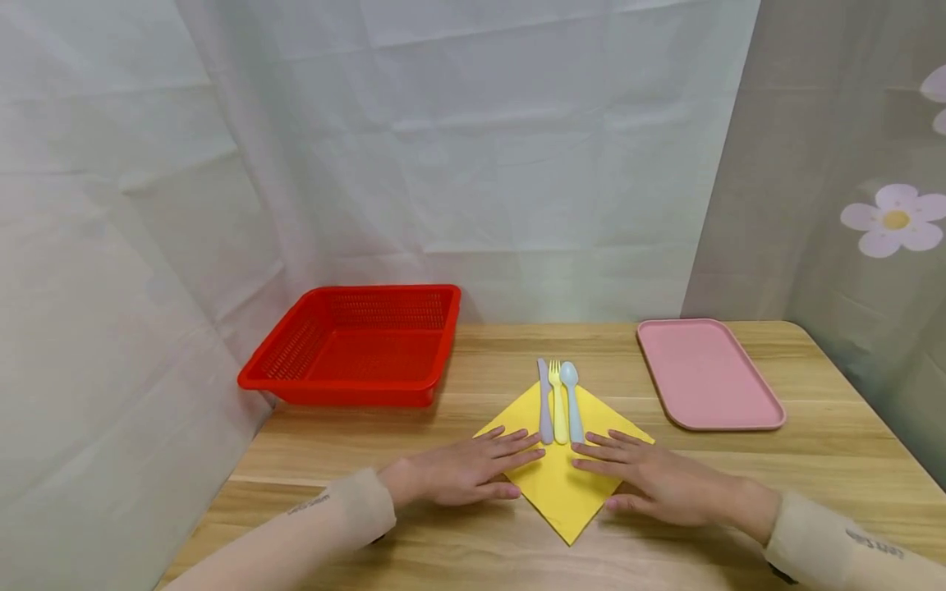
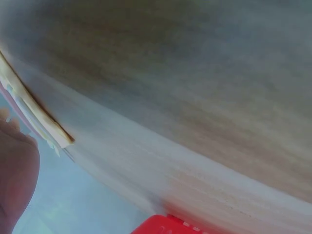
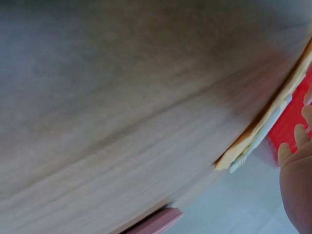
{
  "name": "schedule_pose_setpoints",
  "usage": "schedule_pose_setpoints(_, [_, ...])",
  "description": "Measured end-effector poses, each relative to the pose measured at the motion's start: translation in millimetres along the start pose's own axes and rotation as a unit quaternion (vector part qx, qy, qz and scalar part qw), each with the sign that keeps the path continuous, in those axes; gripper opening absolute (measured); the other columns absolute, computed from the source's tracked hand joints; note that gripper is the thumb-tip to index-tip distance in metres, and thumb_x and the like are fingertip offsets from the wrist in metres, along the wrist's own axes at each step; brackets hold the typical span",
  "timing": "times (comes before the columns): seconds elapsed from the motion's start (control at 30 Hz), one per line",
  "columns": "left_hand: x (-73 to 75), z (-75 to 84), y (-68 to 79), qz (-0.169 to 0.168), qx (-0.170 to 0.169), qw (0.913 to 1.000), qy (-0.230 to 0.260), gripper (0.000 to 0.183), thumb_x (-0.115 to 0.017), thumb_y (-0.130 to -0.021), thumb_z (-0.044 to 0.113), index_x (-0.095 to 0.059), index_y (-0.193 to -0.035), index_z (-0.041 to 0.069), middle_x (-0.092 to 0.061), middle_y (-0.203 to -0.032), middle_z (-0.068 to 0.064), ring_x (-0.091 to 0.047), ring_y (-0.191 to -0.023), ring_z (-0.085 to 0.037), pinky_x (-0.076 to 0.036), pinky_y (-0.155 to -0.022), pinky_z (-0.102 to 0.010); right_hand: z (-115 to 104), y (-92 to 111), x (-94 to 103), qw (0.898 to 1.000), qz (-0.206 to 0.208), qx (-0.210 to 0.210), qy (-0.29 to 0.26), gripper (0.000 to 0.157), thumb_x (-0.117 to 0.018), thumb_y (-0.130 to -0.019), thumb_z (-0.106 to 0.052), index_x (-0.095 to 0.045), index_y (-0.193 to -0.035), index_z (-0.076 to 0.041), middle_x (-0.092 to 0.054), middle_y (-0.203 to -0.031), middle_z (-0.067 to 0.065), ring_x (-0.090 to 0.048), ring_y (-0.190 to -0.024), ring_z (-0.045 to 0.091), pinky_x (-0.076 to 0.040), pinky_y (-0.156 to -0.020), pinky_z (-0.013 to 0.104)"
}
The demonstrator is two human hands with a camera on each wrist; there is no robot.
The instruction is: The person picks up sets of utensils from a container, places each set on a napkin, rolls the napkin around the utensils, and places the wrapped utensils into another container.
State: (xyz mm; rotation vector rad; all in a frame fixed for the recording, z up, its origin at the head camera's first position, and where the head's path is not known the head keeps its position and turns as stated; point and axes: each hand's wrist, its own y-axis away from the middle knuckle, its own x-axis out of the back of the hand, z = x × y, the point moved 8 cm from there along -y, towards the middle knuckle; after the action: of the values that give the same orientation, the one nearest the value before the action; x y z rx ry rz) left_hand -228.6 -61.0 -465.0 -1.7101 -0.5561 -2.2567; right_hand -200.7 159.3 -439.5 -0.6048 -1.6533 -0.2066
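Note:
A yellow napkin (image 1: 563,488) lies as a diamond on the wooden table, one corner toward me. On its far half a purple knife (image 1: 545,406), a yellow fork (image 1: 558,410) and a light blue spoon (image 1: 573,409) lie side by side, their handles toward me. My left hand (image 1: 473,466), fingers straight and spread, reaches over the napkin's left edge, fingertips close to the knife handle. From the other side my right hand (image 1: 658,478) extends over the right edge, its straight fingers near the spoon handle. Whether either palm touches the napkin cannot be told.
A red plastic basket (image 1: 355,394) stands at the table's back left. At the back right lies a pink tray (image 1: 705,369). White cloth (image 1: 517,164) hangs behind the table, and a grey curtain with flowers (image 1: 769,205) hangs to the right.

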Motion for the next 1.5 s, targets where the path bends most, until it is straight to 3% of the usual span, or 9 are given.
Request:
schedule_pose_setpoints(0.13, [-5.3,6.3,3.3,-0.018,-0.006,0.9998,0.003,0.066,-0.023,-0.11,0.059,-0.011,-0.169,0.031,-0.006,-0.174,0.011,-0.002,-0.159,-0.008,-0.009,-0.129,-0.039,-5.7,3.0,-4.1,1.0,-0.013,0.012,0.009,0.059,-0.058,-0.107,-0.042,-0.044,-0.16,-0.022,-0.045,-0.162,-0.004,-0.044,-0.148,0.028,-0.036,-0.117,0.046])
schedule_pose_setpoints(0.23, [-8.5,10.0,3.5,-0.027,-0.01,0.9995,0.009,0.066,-0.023,-0.111,0.059,-0.012,-0.169,0.03,-0.008,-0.174,0.012,-0.002,-0.159,-0.005,-0.009,-0.129,-0.036,-7.9,4.7,-6.2,1.0,-0.019,0.017,0.003,0.059,-0.057,-0.107,-0.042,-0.043,-0.16,-0.022,-0.045,-0.162,-0.006,-0.044,-0.148,0.026,-0.041,-0.114,0.049])
schedule_pose_setpoints(0.5, [-10.8,14.1,1.6,-0.028,-0.02,0.9994,-0.004,0.067,-0.019,-0.11,0.06,-0.015,-0.169,0.027,-0.01,-0.174,0.011,-0.003,-0.159,-0.006,-0.009,-0.129,-0.034,-11.4,5.2,-10.4,0.999,-0.014,0.041,-0.007,0.058,-0.058,-0.107,-0.038,-0.044,-0.16,-0.019,-0.046,-0.161,-0.007,-0.046,-0.146,0.024,-0.043,-0.113,0.047])
schedule_pose_setpoints(0.8, [-17.6,13.8,1.9,-0.045,-0.02,0.9987,0.011,0.067,-0.021,-0.11,0.061,-0.016,-0.168,0.029,-0.01,-0.174,0.01,-0.006,-0.159,-0.006,-0.013,-0.129,-0.034,-10.6,9.0,-17.2,0.999,-0.032,0.031,-0.018,0.049,-0.056,-0.109,-0.038,-0.052,-0.155,-0.022,-0.049,-0.159,-0.008,-0.051,-0.143,0.025,-0.048,-0.109,0.051])
schedule_pose_setpoints(1.07, [-9.0,9.7,-0.4,-0.036,-0.024,0.999,0.003,0.061,-0.032,-0.111,0.054,-0.024,-0.167,0.031,-0.019,-0.173,0.01,-0.015,-0.158,-0.007,-0.02,-0.127,-0.031,-8.3,0.2,-14.8,0.999,-0.018,0.038,-0.022,0.041,-0.063,-0.107,-0.028,-0.062,-0.146,-0.019,-0.057,-0.152,-0.004,-0.057,-0.137,0.024,-0.05,-0.107,0.051])
schedule_pose_setpoints(1.3, [-5.6,9.8,-1.6,-0.04,-0.005,0.9992,0.005,0.059,-0.034,-0.111,0.055,-0.028,-0.165,0.033,-0.023,-0.171,0.013,-0.02,-0.156,-0.006,-0.026,-0.125,-0.032,-13.9,-6.6,-11.4,0.999,-0.003,0.037,0.015,0.031,-0.072,-0.1,-0.02,-0.069,-0.131,-0.02,-0.064,-0.144,-0.004,-0.066,-0.125,0.025,-0.059,-0.094,0.047])
schedule_pose_setpoints(1.4, [-6.4,8.5,-2.8,-0.04,-0.002,0.9992,0.005,0.058,-0.035,-0.111,0.055,-0.03,-0.165,0.034,-0.023,-0.171,0.013,-0.021,-0.156,-0.006,-0.029,-0.124,-0.034,-14.4,-8.5,-11.9,0.999,0.006,0.047,0.025,0.025,-0.072,-0.1,-0.018,-0.072,-0.125,-0.021,-0.065,-0.142,-0.004,-0.068,-0.122,0.025,-0.06,-0.093,0.045])
schedule_pose_setpoints(1.5, [-4.4,9.1,-4.0,-0.033,-0.005,0.9994,-0.002,0.058,-0.037,-0.111,0.054,-0.033,-0.164,0.032,-0.027,-0.17,0.012,-0.024,-0.155,-0.007,-0.033,-0.123,-0.037,-11.7,-10.3,-11.1,0.999,0.005,0.032,0.011,0.027,-0.068,-0.102,-0.017,-0.071,-0.129,-0.02,-0.07,-0.134,-0.003,-0.071,-0.114,0.02,-0.061,-0.089,0.042])
